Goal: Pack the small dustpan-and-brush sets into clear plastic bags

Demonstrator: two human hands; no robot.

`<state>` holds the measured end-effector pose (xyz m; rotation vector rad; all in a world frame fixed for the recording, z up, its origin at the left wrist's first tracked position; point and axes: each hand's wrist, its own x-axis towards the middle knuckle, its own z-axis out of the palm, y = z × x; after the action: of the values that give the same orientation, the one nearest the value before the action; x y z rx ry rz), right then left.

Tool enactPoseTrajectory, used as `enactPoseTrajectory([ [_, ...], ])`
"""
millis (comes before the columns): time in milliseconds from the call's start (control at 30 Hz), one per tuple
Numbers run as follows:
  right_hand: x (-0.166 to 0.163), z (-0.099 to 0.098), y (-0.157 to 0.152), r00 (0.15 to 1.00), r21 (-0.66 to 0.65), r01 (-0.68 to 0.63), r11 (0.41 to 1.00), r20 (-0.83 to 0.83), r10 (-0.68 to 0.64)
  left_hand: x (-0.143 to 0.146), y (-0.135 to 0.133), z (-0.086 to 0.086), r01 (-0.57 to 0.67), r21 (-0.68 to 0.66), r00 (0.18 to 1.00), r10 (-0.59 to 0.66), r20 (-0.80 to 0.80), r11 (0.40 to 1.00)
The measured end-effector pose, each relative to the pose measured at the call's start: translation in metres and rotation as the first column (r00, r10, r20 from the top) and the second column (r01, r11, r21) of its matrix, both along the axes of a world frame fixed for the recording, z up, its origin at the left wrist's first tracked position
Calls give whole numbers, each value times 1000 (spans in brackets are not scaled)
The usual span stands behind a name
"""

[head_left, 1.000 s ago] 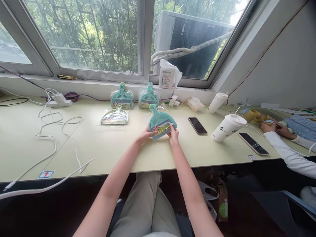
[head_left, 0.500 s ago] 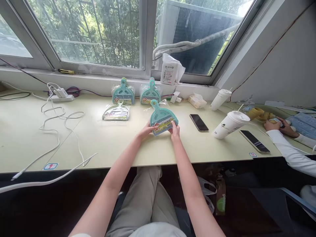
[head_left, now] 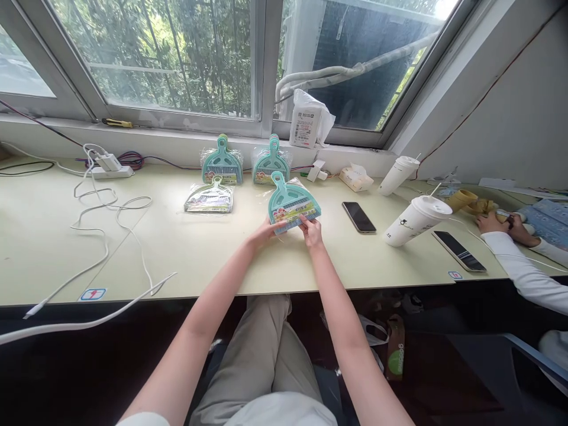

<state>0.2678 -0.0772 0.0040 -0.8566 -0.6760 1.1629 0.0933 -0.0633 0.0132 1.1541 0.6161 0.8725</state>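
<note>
A teal mini dustpan set (head_left: 290, 201) in clear wrap, with a colourful label card, is held just above the pale table (head_left: 199, 254). My left hand (head_left: 265, 232) pinches its lower left corner. My right hand (head_left: 310, 230) pinches the lower edge near the label. Two more teal sets (head_left: 222, 163) (head_left: 270, 163) lean upright against the wall under the window. A third wrapped set (head_left: 209, 199) lies flat in front of them.
White cables (head_left: 102, 219) and a power strip (head_left: 109, 168) lie at left. Two phones (head_left: 358, 216) (head_left: 459, 251), two white lidded cups (head_left: 415, 220) (head_left: 396, 174) and a tissue pack (head_left: 355, 178) lie at right. Another person's hands (head_left: 501, 223) rest at far right.
Both hands have pushed the dustpan set slightly farther from me, toward the ones by the window. The head camera shifted a little.
</note>
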Motion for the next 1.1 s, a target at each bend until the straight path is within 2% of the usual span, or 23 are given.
enactPoseTrajectory([
  [100,4,-1,1,996,-6,72,997,-46,-72,9,-1,2,83,-15,995,-82,64,996],
  [233,3,-2,2,996,-9,60,998,-69,-60,9,8,-1,-87,54,988,79,132,995],
  [367,-1,-3,3,995,-53,53,997,-82,-58,6,11,-9,-191,64,981,188,52,980],
  [500,7,-2,8,996,-98,26,995,-84,-35,6,9,-8,-127,48,990,129,-53,991],
  [567,15,0,10,999,-102,2,995,-34,-6,2,11,-5,-138,25,989,139,-52,990],
  [633,22,1,10,989,-107,111,988,106,-99,-6,17,-3,-236,-25,972,236,-11,971],
  [667,24,1,9,956,-76,216,974,218,-195,-12,21,-2,-283,-61,958,285,16,957],
  [700,24,1,7,889,-2,310,951,355,-289,-18,25,-2,-319,-100,945,324,43,943],
  [733,24,2,5,784,111,361,926,502,-366,-23,29,-2,-342,-139,933,354,72,930],
  [767,22,2,3,648,240,342,908,640,-413,-29,32,-2,-356,-173,921,376,101,918],
  [800,20,3,2,499,349,258,901,750,-434,-33,34,-3,-362,-199,912,391,127,910],
  [867,16,5,4,245,444,44,895,864,-440,-38,36,-5,-371,-233,900,410,148,899],
  [900,15,6,6,173,459,-17,888,876,-449,-39,36,-5,-368,-243,903,408,136,897],
  [967,16,9,14,148,486,-51,873,868,-474,-41,36,-6,-340,-264,925,372,82,903],
  [1100,27,13,30,256,476,-93,875,860,-441,-43,39,-7,-239,-246,968,252,21,939],
])
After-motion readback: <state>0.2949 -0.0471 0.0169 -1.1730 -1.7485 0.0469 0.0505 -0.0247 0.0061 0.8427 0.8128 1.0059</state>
